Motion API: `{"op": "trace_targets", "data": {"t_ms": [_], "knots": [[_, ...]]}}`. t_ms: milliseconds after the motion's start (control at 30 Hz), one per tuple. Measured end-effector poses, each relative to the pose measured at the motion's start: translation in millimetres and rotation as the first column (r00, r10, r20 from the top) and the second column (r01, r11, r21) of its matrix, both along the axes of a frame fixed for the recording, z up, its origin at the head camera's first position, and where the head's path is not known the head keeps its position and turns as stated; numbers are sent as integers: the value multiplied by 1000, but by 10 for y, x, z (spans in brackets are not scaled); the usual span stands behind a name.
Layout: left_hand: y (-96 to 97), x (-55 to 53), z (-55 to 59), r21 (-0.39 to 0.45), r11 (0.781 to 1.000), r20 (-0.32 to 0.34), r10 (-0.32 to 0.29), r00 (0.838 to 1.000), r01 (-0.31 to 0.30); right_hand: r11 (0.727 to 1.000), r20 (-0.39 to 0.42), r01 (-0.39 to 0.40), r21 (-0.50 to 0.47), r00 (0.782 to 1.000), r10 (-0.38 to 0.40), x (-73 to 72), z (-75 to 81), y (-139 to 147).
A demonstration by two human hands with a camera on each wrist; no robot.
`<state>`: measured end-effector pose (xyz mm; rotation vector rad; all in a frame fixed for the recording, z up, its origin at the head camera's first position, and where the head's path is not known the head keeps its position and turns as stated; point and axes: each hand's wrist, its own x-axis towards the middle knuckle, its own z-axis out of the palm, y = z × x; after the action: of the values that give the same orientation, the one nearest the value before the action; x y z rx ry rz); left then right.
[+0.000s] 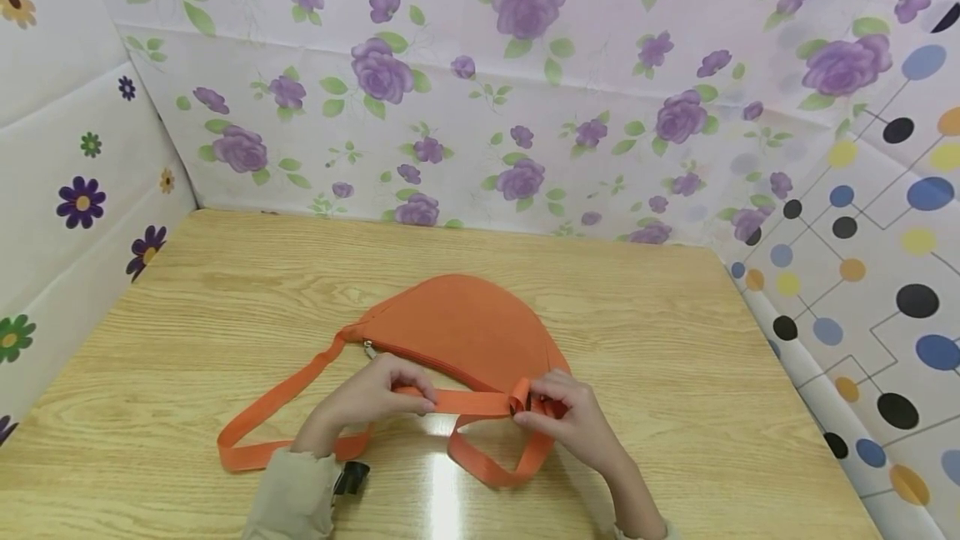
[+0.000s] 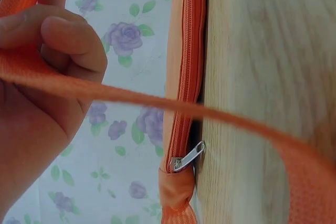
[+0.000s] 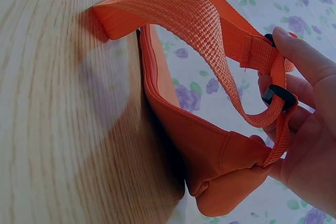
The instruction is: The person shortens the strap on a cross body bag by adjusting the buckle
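Note:
An orange waist bag (image 1: 461,319) lies on the wooden table, its curved side toward the back wall. My left hand (image 1: 375,394) pinches the orange webbing strap (image 1: 471,402) in front of the bag, and the strap runs taut from there to the right. At the bag's right end my right hand (image 1: 572,417) holds the strap between thumb and fingers, beside a black slider buckle (image 3: 280,97). Looped webbing passes through that buckle in the right wrist view. A silver zipper pull (image 2: 189,157) hangs at the left end of the red-orange zipper (image 2: 190,51).
One strap loop (image 1: 262,432) spreads over the table (image 1: 637,315) at left; a smaller loop (image 1: 491,469) hangs in front of the bag. Purple-flowered sheeting (image 1: 450,107) stands behind the table, with patterned sheets on both sides. A black piece (image 1: 351,477) sits by the left sleeve.

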<state>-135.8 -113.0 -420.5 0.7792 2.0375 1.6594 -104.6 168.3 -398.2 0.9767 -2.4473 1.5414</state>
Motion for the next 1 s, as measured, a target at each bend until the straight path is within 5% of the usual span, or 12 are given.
{"op": "trace_targets", "data": {"t_ms": [633,1000], "knots": [[-82,-12,-25,-7,1000,-39,-1,999,1,998,-53,-46,-32,998,44,-1,9,5],[-131,-2,-16,-10,1000,-52,4,999,-4,1000,-10,-8,7,1000,8,5,-2,2]]}}
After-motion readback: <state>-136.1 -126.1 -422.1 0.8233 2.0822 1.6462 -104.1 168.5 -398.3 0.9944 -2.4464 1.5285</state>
